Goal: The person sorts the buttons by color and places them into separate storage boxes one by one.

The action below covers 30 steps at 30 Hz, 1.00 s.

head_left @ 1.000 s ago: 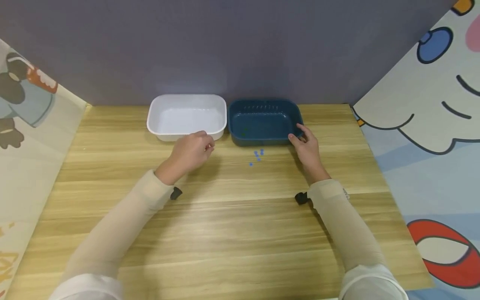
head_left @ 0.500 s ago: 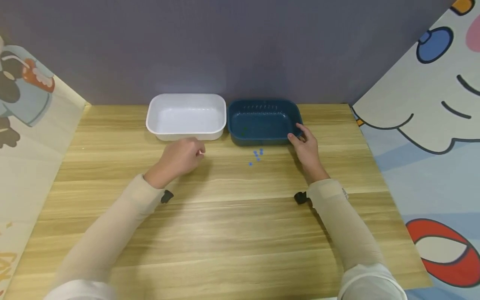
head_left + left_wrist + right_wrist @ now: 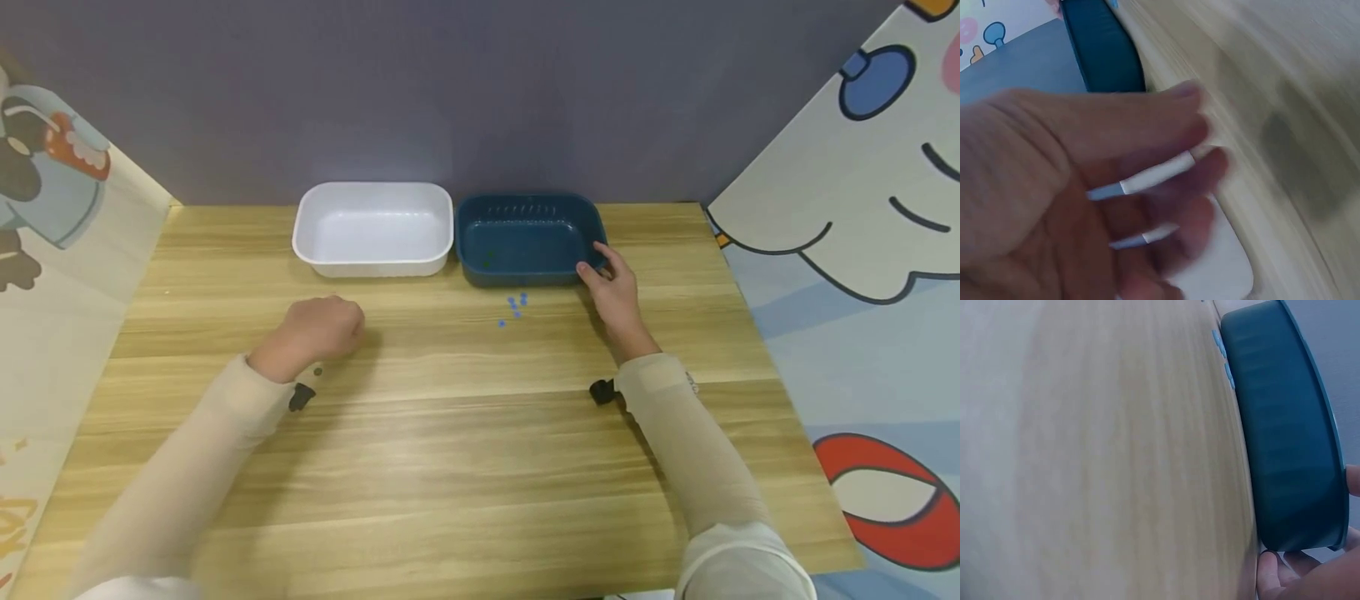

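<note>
My right hand [image 3: 617, 302] holds the near right corner of a dark teal plastic basin [image 3: 525, 276]. The thumb lies at the near rim and a fingertip at the right rim; in the right wrist view other fingers [image 3: 1269, 575] bend beside the basin's lower end wall. Over the table, in front of a white basin [image 3: 378, 270], is my left hand [image 3: 318, 327]. Its fingers are loosely bent, and gaps show between them in the left wrist view, with nothing held. Several tiny blue pieces [image 3: 513, 307] lie on the wood just in front of the teal basin.
Both basins stand side by side against a grey back panel [image 3: 450, 100]. A few tiny green specks [image 3: 487, 260] show inside the teal one. Cartoon-printed panels [image 3: 847, 200] flank the wooden table [image 3: 450, 467]. Dark wrist cameras [image 3: 602, 392] sit under both sleeves.
My left hand has moved left and toward me, away from the white basin's near rim. My right hand stays at the teal basin's corner, and the blue pieces lie as before.
</note>
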Tool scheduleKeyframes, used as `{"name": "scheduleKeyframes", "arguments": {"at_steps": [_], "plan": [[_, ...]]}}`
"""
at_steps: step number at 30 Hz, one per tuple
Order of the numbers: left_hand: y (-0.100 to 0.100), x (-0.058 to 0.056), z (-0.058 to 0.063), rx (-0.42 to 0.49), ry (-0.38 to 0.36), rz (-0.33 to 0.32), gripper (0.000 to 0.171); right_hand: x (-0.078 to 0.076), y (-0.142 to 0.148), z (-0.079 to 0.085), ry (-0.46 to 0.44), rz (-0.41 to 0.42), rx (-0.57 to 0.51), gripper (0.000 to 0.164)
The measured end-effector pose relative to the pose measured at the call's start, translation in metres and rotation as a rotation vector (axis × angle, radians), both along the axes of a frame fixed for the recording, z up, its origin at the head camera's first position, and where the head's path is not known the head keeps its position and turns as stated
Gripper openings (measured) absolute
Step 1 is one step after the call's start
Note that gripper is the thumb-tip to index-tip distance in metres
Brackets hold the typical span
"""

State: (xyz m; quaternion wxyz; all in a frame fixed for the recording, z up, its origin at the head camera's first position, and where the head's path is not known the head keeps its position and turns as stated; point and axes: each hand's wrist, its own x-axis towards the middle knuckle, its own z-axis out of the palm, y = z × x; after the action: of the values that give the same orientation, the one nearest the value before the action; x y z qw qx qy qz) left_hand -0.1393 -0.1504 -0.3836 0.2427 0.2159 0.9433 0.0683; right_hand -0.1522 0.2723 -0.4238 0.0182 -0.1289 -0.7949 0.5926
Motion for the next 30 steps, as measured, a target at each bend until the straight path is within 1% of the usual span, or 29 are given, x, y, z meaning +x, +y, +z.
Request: {"name": "scheduleKeyframes", "arguments": {"at_steps": [2, 4, 6, 8, 11, 15, 18, 22, 25, 27, 30], "plan": [[-0.005, 0.002, 0.001, -0.064, -0.069, -0.004, 0.033, 0.003, -0.002, 0.005, 0.004, 0.001, 0.006, 0.059], [-0.008, 0.004, 0.002, -0.117, -0.107, -0.013, 0.029, 0.004, -0.002, 0.006, 0.007, 0.002, 0.009, 0.059], [-0.012, 0.006, 0.001, -0.149, -0.111, -0.024, 0.023, 0.005, -0.002, 0.005, 0.008, -0.001, 0.012, 0.059], [-0.015, 0.008, -0.001, -0.164, -0.095, -0.032, 0.02, 0.004, 0.0, 0.004, 0.007, -0.004, 0.014, 0.06], [-0.02, 0.01, -0.004, -0.165, -0.074, -0.04, 0.017, -0.001, 0.004, -0.005, 0.004, -0.012, 0.019, 0.06], [-0.028, 0.014, -0.01, -0.163, -0.075, -0.034, 0.017, -0.009, 0.011, -0.021, 0.008, -0.008, 0.022, 0.061], [-0.032, 0.016, -0.013, -0.176, -0.075, -0.024, 0.018, -0.011, 0.012, -0.026, 0.018, -0.003, 0.025, 0.061], [-0.032, 0.017, -0.014, -0.177, -0.073, -0.024, 0.018, -0.011, 0.012, -0.027, 0.025, -0.008, 0.024, 0.062], [-0.032, 0.018, -0.014, -0.155, -0.077, -0.018, 0.019, -0.012, 0.012, -0.026, 0.018, -0.008, 0.017, 0.062], [-0.034, 0.018, -0.017, -0.135, -0.073, -0.013, 0.021, -0.011, 0.01, -0.022, 0.016, -0.006, 0.008, 0.061], [-0.038, 0.019, -0.021, -0.101, -0.064, 0.006, 0.022, -0.005, 0.005, -0.01, 0.016, -0.001, 0.006, 0.06]]}}
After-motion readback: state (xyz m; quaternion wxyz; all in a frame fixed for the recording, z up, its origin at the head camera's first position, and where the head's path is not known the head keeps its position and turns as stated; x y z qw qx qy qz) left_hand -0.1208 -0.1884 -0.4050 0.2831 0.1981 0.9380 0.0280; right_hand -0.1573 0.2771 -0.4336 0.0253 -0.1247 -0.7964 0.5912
